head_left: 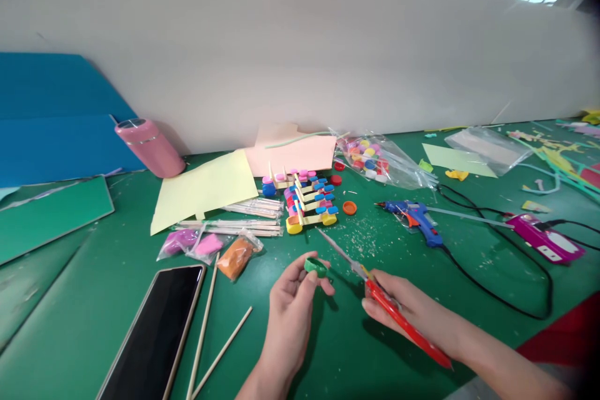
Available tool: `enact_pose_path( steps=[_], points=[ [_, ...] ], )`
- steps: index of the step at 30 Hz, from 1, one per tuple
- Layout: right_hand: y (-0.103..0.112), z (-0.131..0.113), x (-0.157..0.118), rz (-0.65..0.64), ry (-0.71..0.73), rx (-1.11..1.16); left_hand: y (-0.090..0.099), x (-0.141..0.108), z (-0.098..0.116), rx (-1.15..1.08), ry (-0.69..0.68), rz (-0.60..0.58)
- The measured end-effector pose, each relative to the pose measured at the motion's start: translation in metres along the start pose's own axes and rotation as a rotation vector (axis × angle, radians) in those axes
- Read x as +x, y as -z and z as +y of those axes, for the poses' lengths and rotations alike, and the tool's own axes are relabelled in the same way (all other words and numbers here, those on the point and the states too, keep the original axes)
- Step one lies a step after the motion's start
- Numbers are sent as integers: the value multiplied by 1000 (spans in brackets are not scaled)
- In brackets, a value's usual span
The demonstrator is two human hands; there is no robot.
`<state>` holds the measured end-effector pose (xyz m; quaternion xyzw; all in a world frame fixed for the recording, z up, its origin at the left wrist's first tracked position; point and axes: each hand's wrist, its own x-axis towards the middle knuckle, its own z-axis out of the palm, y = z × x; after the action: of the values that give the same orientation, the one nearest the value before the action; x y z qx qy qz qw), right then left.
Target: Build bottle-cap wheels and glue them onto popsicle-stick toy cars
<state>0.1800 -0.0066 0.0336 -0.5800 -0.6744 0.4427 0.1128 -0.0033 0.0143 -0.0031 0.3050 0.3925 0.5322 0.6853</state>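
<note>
My left hand [293, 300] pinches a small green bottle cap [315, 267] between thumb and fingers, low over the table. To the right of it, my right hand [398, 306] is closed around red-handled scissors [405, 322]. Their long grey blade points up and left, its tip apart from the cap. Beyond both hands stands a group of small stick-and-cap pieces [312, 200] with coloured caps and pale sticks. An orange cap [349, 207] lies to their right, with white crumbs scattered nearby.
A blue glue gun [417, 219] and a magenta device [544, 237] trail black cables at right. At left lie a phone [154, 331], wooden sticks [222, 350], bagged clay [237, 256] and yellow paper [206, 190]. A pink bottle [150, 147] and a bag of caps [375, 156] sit behind.
</note>
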Motion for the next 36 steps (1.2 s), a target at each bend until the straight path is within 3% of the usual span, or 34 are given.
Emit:
enact_pose_path(
  steps=[7, 16, 30, 36],
  points=[
    [0, 8, -5, 171, -4, -332, 1, 4, 6, -135, 53, 5],
    [-9, 10, -3, 238, 38, -476, 0, 1, 3, -158, 57, 4],
    [-14, 14, 4, 232, 60, -581, -2, 1, 4, -151, 56, 36],
    [-18, 11, 0, 134, -19, -412, -3, 3, 5, -164, 71, 53]
  ],
)
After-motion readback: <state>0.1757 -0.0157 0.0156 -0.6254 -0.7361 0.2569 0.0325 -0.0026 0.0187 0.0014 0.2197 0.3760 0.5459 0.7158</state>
